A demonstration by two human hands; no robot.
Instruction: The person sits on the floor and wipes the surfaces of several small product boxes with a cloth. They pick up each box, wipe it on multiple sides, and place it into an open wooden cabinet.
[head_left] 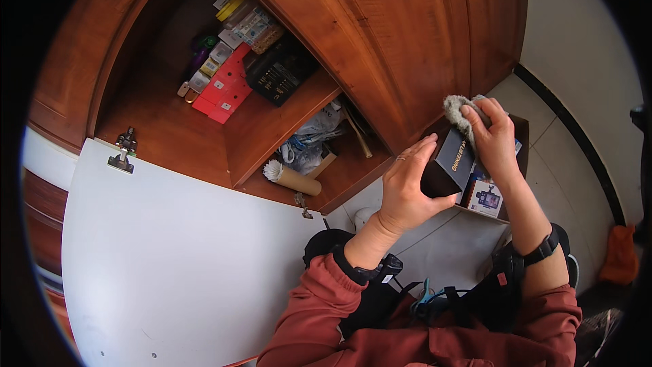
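My left hand (407, 186) grips a dark box (456, 160) with gold lettering, fingers on its far side and thumb at its near edge. In my right hand (491, 135) is a bunched grey cloth (460, 111), held against the box's upper right edge. Below them a cardboard carton (520, 150) on the tiled floor holds several packages, among them a white box with a camera picture (486, 198).
At left, a wooden cabinet (275, 137) stands open, its white door (178, 265) swung towards me. Inside are red boxes (226, 86), a black box (280, 71), jars, plastic bags (310, 137) and a cardboard tube (298, 179). An orange cloth (619, 255) lies at far right.
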